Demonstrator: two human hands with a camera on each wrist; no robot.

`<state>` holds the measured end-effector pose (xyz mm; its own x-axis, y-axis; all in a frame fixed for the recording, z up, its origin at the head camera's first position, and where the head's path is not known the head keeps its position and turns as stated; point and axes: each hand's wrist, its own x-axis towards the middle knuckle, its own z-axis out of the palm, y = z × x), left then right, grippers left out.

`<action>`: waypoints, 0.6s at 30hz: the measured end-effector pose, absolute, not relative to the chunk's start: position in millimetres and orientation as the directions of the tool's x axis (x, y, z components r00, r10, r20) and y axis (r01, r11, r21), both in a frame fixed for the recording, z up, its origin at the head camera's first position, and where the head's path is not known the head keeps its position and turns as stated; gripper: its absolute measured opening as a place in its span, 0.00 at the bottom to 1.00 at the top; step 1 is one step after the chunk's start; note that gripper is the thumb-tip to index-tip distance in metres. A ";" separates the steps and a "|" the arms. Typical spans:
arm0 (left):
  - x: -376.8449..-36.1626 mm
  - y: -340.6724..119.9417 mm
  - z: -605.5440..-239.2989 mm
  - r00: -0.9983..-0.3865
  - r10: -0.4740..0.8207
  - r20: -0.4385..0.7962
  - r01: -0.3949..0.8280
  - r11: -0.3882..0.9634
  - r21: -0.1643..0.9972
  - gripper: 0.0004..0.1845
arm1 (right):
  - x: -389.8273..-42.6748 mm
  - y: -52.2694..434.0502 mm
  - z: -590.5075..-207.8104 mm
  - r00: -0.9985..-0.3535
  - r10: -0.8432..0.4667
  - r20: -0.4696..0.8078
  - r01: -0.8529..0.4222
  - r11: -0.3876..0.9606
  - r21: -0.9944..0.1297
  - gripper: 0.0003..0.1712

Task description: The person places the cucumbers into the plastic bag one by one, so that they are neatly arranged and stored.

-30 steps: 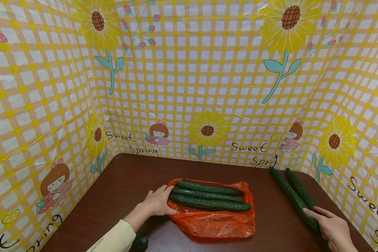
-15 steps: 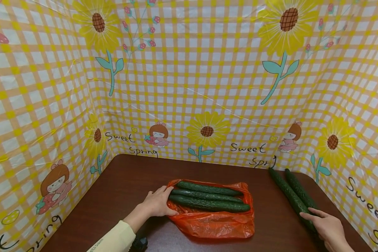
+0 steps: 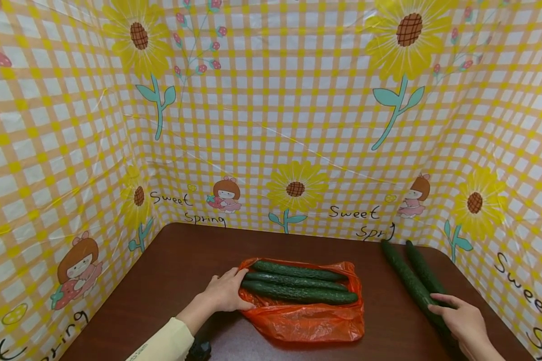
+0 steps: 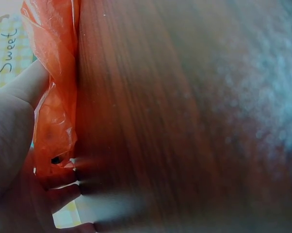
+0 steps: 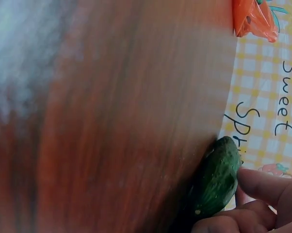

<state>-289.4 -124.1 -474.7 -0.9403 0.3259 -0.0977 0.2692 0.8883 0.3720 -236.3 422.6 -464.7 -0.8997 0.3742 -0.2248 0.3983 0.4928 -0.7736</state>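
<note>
Counting five cucumbers, one bag

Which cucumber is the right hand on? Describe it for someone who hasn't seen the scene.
On the brown table, two loose cucumbers lie at the right, outside the orange bag. It is the left cucumber of that pair, nearer the bag, under the right hand.

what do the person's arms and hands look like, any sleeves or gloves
Both hands are bare, with no gloves or rings to be seen. The left hand comes out of a pale cream long sleeve with small dark lettering near its cuff, too small to read. The right hand shows only to the wrist at the picture's edge, so no sleeve can be made out there.
</note>
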 end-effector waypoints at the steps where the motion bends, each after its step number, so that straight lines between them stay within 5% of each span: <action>1: -289.1 -124.0 -475.1 -0.940 0.326 -0.098 0.269 0.888 0.373 0.54 | -236.3 424.2 -464.9 -0.898 0.373 -0.232 0.402 0.484 -0.777 0.39; 10: -289.0 -124.3 -476.1 -0.941 0.327 -0.085 0.276 0.890 0.363 0.53 | -239.6 435.1 -459.8 -0.894 0.304 -0.329 0.439 0.453 -0.776 0.54; 18: -290.2 -125.0 -477.6 -0.941 0.325 -0.099 0.268 0.889 0.370 0.54 | -238.6 428.7 -456.8 -0.908 0.236 -0.346 0.418 0.461 -0.783 0.45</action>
